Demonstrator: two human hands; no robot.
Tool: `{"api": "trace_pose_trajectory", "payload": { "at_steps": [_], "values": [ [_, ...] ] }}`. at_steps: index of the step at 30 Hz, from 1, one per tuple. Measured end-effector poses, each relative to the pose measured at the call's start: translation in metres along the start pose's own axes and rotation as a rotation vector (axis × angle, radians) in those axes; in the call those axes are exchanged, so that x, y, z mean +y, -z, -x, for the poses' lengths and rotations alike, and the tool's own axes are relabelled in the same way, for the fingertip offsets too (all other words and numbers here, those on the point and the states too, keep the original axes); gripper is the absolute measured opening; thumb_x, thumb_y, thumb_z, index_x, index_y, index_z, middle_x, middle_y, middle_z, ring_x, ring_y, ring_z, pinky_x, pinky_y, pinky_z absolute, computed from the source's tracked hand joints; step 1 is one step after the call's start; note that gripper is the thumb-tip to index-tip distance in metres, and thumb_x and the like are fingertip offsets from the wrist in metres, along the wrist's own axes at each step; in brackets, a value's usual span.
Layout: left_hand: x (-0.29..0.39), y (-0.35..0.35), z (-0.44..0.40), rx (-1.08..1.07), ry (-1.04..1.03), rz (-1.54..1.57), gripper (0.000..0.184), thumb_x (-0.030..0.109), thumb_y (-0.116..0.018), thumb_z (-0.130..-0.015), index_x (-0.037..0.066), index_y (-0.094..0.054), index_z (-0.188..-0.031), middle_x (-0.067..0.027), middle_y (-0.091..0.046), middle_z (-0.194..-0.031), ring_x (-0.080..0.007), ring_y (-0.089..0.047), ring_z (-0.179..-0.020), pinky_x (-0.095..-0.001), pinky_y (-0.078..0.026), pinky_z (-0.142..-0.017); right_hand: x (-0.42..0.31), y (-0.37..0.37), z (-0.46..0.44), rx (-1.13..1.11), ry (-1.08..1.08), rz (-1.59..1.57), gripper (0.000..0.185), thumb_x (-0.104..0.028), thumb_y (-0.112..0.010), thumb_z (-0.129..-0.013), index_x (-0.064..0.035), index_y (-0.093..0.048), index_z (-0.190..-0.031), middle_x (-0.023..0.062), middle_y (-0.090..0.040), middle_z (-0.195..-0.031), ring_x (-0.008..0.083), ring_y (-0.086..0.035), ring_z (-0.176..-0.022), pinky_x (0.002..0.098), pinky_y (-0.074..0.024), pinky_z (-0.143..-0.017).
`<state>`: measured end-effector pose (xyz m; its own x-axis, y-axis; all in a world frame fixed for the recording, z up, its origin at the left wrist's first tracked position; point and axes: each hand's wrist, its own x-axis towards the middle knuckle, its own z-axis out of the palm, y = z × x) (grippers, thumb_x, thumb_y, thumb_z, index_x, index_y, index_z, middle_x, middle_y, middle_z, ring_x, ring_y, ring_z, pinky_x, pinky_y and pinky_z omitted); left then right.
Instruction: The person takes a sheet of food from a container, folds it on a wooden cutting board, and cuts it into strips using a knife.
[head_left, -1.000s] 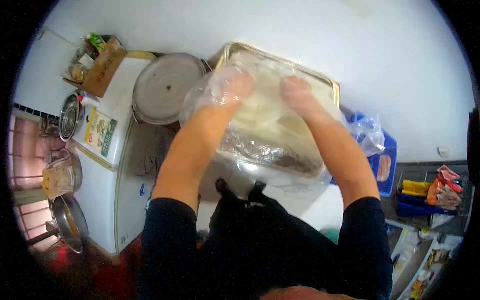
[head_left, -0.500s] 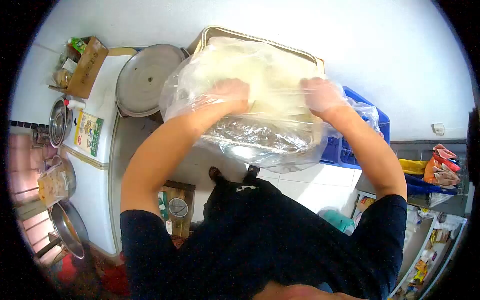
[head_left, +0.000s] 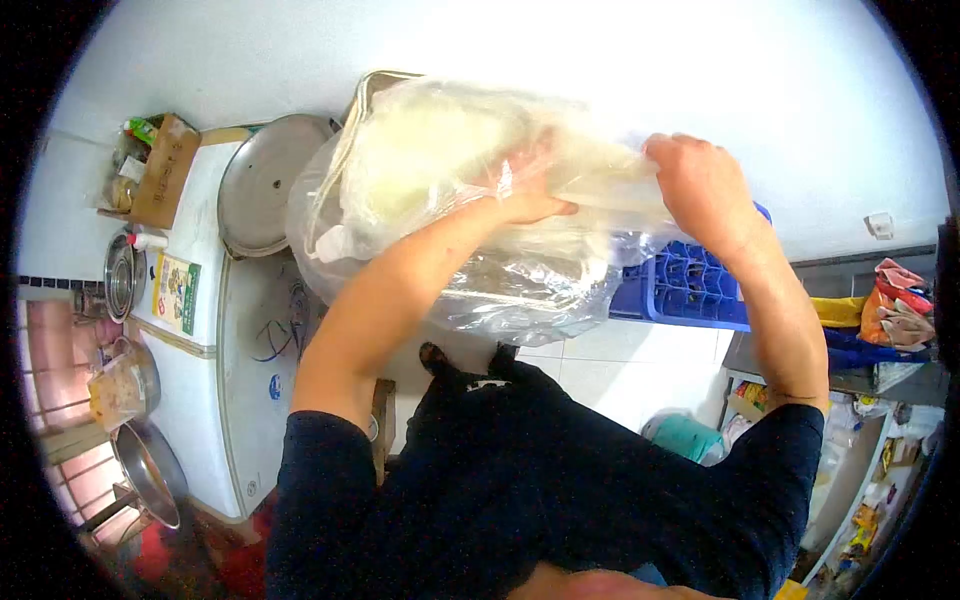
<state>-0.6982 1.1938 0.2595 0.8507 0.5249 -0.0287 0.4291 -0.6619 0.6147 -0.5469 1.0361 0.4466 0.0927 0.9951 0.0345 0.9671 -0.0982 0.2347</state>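
A large clear plastic bag point(head_left: 520, 305) surrounds and covers a rectangular container with a tan piped rim point(head_left: 345, 150). Pale yellowish contents point(head_left: 415, 150) show through the film; I cannot make out what they are. My left hand point(head_left: 530, 185) lies over the middle of the container, fingers stretched and thumb apart, partly behind the film and blurred. At the right, my right hand point(head_left: 700, 185) is raised in a fist, closed on a gathered edge of the plastic bag, which is pulled taut toward it.
A blue crate point(head_left: 700, 285) with divided cells stands right of the container. To the left are a large round metal lid point(head_left: 270, 185), a white appliance point(head_left: 185, 390), a cardboard box point(head_left: 170, 170) and steel bowls. Crowded shelves point(head_left: 870, 480) line the right side.
My right hand has moved right, drawing the film out sideways. My left hand has shifted right and opened from a fist. The container appears farther left in view.
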Motion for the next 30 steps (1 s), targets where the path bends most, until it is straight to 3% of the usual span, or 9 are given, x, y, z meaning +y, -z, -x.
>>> {"api": "trace_pose_trajectory", "payload": {
  "at_steps": [2, 3, 7, 11, 16, 18, 19, 26, 30],
  "values": [
    [0.017, 0.0, -0.008, -0.034, -0.063, 0.066, 0.116, 0.062, -0.081, -0.086, 0.009, -0.024, -0.173, -0.021, -0.029, -0.176, -0.0384, -0.033, -0.16, -0.0519, -0.031, -0.131, 0.007, 0.004, 0.003, 0.083, 0.028, -0.002, 0.015, -0.004, -0.063, -0.091, -0.0048, -0.069, -0.105, 0.0198, -0.074, -0.096, 0.0414, -0.075, -0.09, 0.0529, -0.0614, -0.078],
    [0.028, 0.0, -0.008, 0.041, -0.066, 0.176, 0.097, 0.056, -0.078, -0.092, 0.009, -0.038, -0.167, -0.0215, -0.038, -0.172, -0.0389, -0.041, -0.156, -0.0497, -0.034, -0.128, 0.008, 0.007, 0.004, 0.118, 0.044, -0.027, 0.013, -0.004, -0.063, -0.091, -0.0046, -0.069, -0.103, 0.0199, -0.074, -0.095, 0.0418, -0.075, -0.09, 0.053, -0.0614, -0.078],
    [0.045, -0.016, -0.019, 0.194, -0.106, 0.377, 0.064, 0.037, -0.065, -0.104, 0.003, -0.048, -0.155, -0.0277, -0.059, -0.15, -0.0405, -0.056, -0.141, -0.0458, -0.045, -0.118, 0.003, 0.019, 0.005, 0.137, 0.068, -0.045, 0.01, -0.003, -0.064, -0.089, -0.0037, -0.067, -0.099, 0.0201, -0.073, -0.094, 0.0428, -0.074, -0.089, 0.0535, -0.0609, -0.077],
    [0.05, -0.032, -0.024, 0.163, 0.0, 0.795, 0.051, 0.023, -0.052, -0.105, -0.001, -0.055, -0.15, -0.0242, -0.071, -0.135, -0.0371, -0.061, -0.136, -0.043, -0.047, -0.114, -0.001, 0.028, 0.005, 0.217, 0.17, -0.156, 0.012, -0.003, -0.063, -0.088, -0.0033, -0.069, -0.098, 0.0215, -0.073, -0.09, 0.0445, -0.073, -0.089, 0.0553, -0.0591, -0.078],
    [0.092, 0.013, -0.001, 0.229, 0.028, 0.935, 0.047, 0.021, -0.04, -0.111, -0.001, -0.057, -0.15, -0.0171, -0.07, -0.137, -0.0282, -0.063, -0.132, -0.043, -0.05, -0.111, 0.008, 0.043, -0.005, 0.317, 0.195, -0.383, 0.022, -0.004, -0.062, -0.085, -0.0013, -0.074, -0.103, 0.0263, -0.075, -0.092, 0.0463, -0.072, -0.093, 0.0563, -0.057, -0.085],
    [0.115, 0.035, 0.012, 0.21, 0.174, 1.255, 0.046, 0.022, -0.039, -0.113, 0.001, -0.057, -0.151, -0.0161, -0.067, -0.14, -0.0276, -0.063, -0.132, -0.0426, -0.051, -0.111, 0.013, 0.05, -0.008, 0.362, 0.196, -0.448, 0.028, -0.003, -0.063, -0.09, -0.0001, -0.076, -0.114, 0.022, -0.078, -0.103, 0.0392, -0.076, -0.094, 0.0446, -0.0608, -0.086],
    [0.112, 0.035, 0.009, 0.137, 0.195, 1.389, 0.054, 0.032, -0.042, -0.117, -0.004, -0.044, -0.158, -0.015, -0.057, -0.153, -0.0273, -0.059, -0.136, -0.0453, -0.047, -0.117, 0.015, 0.047, -0.012, 0.424, 0.205, -0.507, 0.029, -0.005, -0.061, -0.085, -0.0007, -0.078, -0.108, 0.0276, -0.075, -0.1, 0.0465, -0.073, -0.097, 0.0536, -0.0574, -0.091],
    [0.122, 0.032, 0.01, 0.207, 0.025, 1.424, 0.048, 0.03, -0.042, -0.117, 0.001, -0.046, -0.155, -0.0126, -0.058, -0.151, -0.025, -0.058, -0.138, -0.0453, -0.048, -0.117, 0.027, 0.045, -0.015, 0.389, 0.235, -0.609, 0.031, -0.015, -0.058, -0.088, -0.0021, -0.079, -0.107, 0.0248, -0.077, -0.101, 0.0461, -0.073, -0.099, 0.054, -0.0572, -0.092],
    [0.157, 0.052, 0.037, 0.316, 0.122, 1.492, 0.046, 0.025, -0.039, -0.116, 0.0, -0.048, -0.153, -0.0135, -0.059, -0.147, -0.0243, -0.06, -0.134, -0.0421, -0.051, -0.113, 0.038, 0.042, -0.009, 0.414, 0.279, -0.685, 0.031, -0.025, -0.06, -0.095, -0.0035, -0.079, -0.107, 0.0248, -0.077, -0.1, 0.0445, -0.074, -0.096, 0.052, -0.0584, -0.088]
  ]
}}
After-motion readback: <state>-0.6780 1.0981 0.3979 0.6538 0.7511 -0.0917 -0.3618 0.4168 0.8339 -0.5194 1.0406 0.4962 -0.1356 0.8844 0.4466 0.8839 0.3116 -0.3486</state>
